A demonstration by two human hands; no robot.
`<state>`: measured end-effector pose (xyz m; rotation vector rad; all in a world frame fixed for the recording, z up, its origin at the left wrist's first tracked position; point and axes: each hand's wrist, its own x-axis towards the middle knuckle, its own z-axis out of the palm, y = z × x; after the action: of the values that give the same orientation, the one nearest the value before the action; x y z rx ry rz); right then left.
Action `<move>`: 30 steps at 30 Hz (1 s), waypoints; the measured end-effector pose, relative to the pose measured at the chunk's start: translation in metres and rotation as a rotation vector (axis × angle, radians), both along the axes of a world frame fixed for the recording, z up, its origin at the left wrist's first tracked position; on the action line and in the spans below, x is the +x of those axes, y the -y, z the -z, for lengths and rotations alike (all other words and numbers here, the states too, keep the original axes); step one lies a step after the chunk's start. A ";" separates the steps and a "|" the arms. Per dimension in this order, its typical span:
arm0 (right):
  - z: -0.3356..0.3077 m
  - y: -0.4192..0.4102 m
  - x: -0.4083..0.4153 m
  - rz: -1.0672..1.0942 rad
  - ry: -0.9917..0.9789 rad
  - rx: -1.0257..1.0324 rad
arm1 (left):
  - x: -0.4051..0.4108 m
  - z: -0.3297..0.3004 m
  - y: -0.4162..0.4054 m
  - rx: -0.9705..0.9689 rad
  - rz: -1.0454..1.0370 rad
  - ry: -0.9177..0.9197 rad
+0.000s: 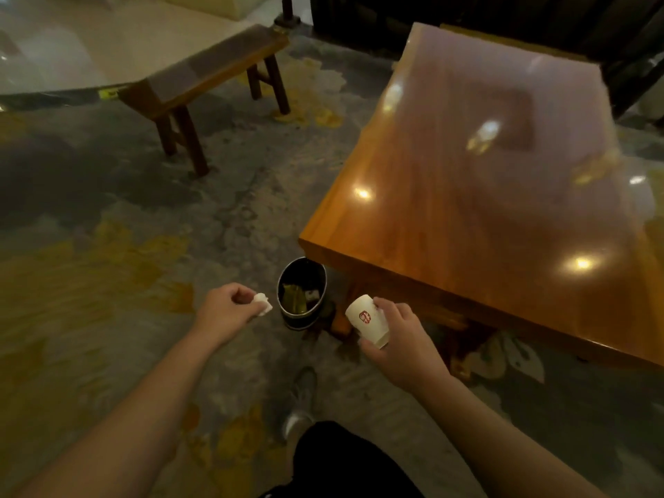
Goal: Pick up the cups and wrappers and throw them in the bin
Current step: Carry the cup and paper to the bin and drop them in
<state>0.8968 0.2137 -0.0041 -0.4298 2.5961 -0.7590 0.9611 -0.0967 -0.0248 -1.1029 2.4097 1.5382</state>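
A small dark bin [301, 319] stands on the floor by the near-left corner of the wooden table; some rubbish lies inside it. My left hand [224, 312] pinches a crumpled white wrapper [262, 303] just left of the bin's rim. My right hand [399, 339] grips a white paper cup [366, 319] with a red logo, held tilted just right of the bin.
A glossy wooden table [485, 210] fills the right side, its corner overhanging the bin. A wooden bench [201, 84] stands at the back left. Patterned grey and yellow carpet [125, 246] covers the floor. My shoe [301, 400] and dark trouser leg are below the hands.
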 end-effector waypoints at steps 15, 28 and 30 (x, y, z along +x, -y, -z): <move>0.149 0.227 -0.106 0.118 0.470 0.005 | -0.156 0.106 0.156 0.215 -0.088 0.315; 0.322 0.290 -0.149 1.112 0.783 -0.298 | -0.309 0.296 0.180 0.507 0.028 0.507; 0.350 0.293 -0.151 1.272 0.847 -0.356 | -0.322 0.327 0.177 0.544 0.034 0.526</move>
<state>0.7454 -0.0798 -0.3545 1.3031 1.6474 -1.3550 0.6395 -0.2740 -0.3515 -1.1439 1.5422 1.5131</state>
